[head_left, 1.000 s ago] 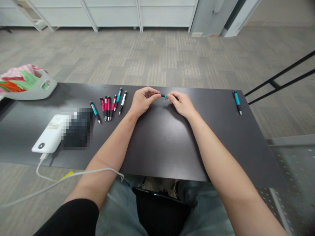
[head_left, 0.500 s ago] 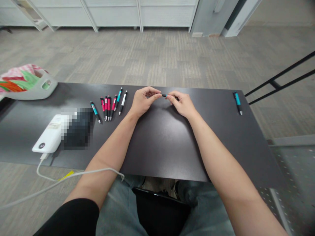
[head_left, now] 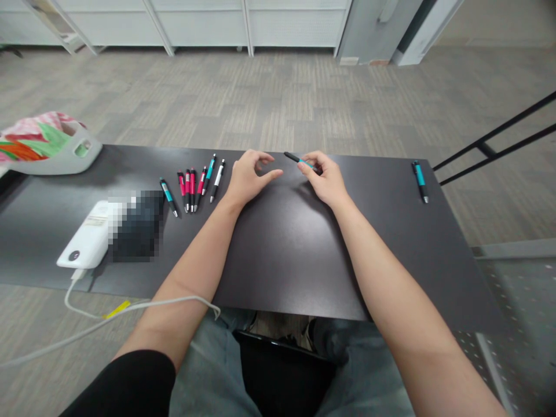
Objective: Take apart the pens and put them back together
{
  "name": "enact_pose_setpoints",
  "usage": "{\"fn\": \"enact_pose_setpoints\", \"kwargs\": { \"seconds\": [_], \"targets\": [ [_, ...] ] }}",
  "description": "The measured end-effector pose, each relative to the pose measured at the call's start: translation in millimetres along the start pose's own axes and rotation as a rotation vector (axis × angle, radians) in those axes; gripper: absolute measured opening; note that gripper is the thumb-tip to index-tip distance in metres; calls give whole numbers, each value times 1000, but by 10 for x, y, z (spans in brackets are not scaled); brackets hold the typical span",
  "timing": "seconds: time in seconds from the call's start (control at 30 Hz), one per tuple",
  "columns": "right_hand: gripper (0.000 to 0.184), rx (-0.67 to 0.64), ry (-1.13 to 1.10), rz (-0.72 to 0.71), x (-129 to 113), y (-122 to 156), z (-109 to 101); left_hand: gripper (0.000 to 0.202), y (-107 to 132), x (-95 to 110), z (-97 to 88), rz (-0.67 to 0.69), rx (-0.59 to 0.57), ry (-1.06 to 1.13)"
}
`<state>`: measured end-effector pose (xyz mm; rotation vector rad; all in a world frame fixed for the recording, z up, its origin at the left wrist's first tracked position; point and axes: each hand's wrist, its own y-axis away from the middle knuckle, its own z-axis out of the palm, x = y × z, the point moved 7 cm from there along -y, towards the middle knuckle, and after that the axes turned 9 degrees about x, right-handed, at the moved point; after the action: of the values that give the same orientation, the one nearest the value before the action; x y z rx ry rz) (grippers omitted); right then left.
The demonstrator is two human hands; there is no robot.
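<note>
Between thumb and fingers, my right hand [head_left: 324, 174] grips a blue-and-black pen [head_left: 292, 156], whose dark end points left and up above the far part of the table. Its other end is mostly hidden by the hand. My left hand [head_left: 254, 176] is apart from the pen, with thumb and fingers spread and nothing between them. Left of that hand lie a white-and-black pen [head_left: 218, 180], a blue pen [head_left: 209, 174] and several red pens [head_left: 187, 190]. Another blue pen [head_left: 168, 197] lies beside them. One more blue pen [head_left: 420, 182] rests alone near the right edge.
A white power bank [head_left: 84, 234] with a cable [head_left: 130, 307] lies at the left, next to a blurred-out dark object [head_left: 139, 226]. The cable passes over my left forearm. A white basket [head_left: 82, 159] of colourful cloth stands at the far left of the dark table [head_left: 295, 260].
My left hand has let go of the pen and its fingers have parted. The pen stays in my right hand, its free end now tilted up.
</note>
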<state>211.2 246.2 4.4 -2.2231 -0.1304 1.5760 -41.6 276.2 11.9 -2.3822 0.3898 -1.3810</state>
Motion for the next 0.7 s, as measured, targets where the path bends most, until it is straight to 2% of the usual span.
{"fn": "enact_pose_setpoints", "kwargs": {
  "seconds": [0.07, 0.13, 0.23, 0.4, 0.53, 0.7],
  "targets": [
    [53, 0, -4, -21, 19, -6, -3, 33, 15, -55, -12, 3, -19, -129],
    [52, -17, -12, -43, 29, -3, 6, 22, 22, -101, 6, -12, -45, -156],
    [51, -39, -12, -44, 43, 6, 19, 12, 0, -117, 31, -54, -13, 24],
    [46, -47, -4, -24, 29, 23, 19, 37, -31, -72, 96, -167, 42, 461],
    [42, -60, -21, -45, -20, 37, 21, 49, -25, -32, 126, -201, 14, 505],
    [41, -77, 15, -43, -26, 39, 23, 57, -23, -8, 125, -178, -32, 500]
  ]
}}
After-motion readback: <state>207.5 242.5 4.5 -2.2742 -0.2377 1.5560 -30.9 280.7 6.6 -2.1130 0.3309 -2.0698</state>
